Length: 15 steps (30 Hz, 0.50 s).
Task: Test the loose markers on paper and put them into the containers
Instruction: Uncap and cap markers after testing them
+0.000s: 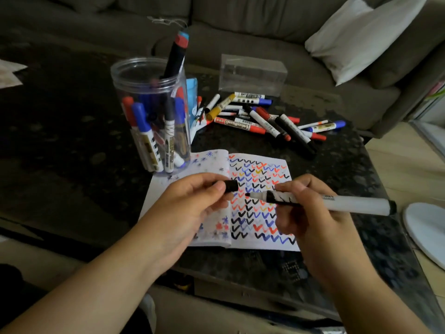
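surroundings: dark speckled table [72, 145]; grey sofa [240, 37] behind it at 12 o'clock with one white cushion [361, 37] at 1-2 o'clock; white round object [426, 232] at 3 o'clock off the table edge, cannot tell what it is
notebook: open notebook [260, 179] at centre, right page full of black, blue, red and yellow check marks, left page with blotchy star marks; both hands hover over it and hide part of the pages
right hand: right hand [310, 213] grips one uncapped black marker [337, 202], fingers curled round the barrel near the tip
marker axis: near horizontal, long axis runs 3 to 9 o'clock, tip points to 9 o'clock at the cap; tip above the right page, cannot tell if it touches the paper
left hand: left hand [190, 203] pinches the black cap [231, 186] between thumb and fingers; open end faces 3 o'clock, just beside the marker tip, not touching
containers: 2 seen; one clear round jar [149, 112] at 10-11 o'clock of the notebook, upright; one clear rectangular box [252, 75] at 12 o'clock
jar contents: several markers standing upright, red, blue and black caps, too overlapped for an exact count; one tall black marker [177, 56] sticks out above the rim
loose pile: loose markers [265, 116] between box and notebook, roughly fifteen, crossed at mixed angles; exact count unclear
other: blue packet [192, 92] behind the jar, mostly hidden; paper scrap [9, 73] at 9 o'clock edge
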### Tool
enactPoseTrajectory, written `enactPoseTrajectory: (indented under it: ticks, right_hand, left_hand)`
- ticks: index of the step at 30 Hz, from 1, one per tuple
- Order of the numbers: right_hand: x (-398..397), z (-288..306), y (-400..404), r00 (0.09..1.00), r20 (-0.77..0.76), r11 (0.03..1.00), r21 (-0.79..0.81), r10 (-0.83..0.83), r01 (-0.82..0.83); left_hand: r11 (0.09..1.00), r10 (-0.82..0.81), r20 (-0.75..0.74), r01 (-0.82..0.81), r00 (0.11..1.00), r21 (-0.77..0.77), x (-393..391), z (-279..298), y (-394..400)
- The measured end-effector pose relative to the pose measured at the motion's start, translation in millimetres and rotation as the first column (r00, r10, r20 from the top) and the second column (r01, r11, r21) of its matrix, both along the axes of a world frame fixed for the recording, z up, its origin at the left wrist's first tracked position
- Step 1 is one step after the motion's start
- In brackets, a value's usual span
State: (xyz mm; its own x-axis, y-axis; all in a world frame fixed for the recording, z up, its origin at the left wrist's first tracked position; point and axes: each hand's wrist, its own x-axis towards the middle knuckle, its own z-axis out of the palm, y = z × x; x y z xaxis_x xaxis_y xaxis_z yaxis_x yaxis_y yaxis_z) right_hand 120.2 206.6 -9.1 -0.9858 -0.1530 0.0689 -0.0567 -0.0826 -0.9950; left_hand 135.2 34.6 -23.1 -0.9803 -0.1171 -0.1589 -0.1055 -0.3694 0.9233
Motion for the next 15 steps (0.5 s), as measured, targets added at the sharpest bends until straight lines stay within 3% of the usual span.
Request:
enactPoseTrajectory:
  ticks: [5, 15]
  right_hand:
    - [-4, 6, -6, 0.999, -0.003, 0.997, -0.072, -0.035, 0.035]
    - [-8, 10, -2, 0.999, 0.015, 0.997, -0.075, -0.028, 0.029]
  left_hand:
    - [0.989, -0.026, -0.008, 0.027, 1.0, 0.147, -1, 6, 8]
    - [0.989, -0.145, -0.032, 0.145, 0.989, 0.014, 5, 8, 11]
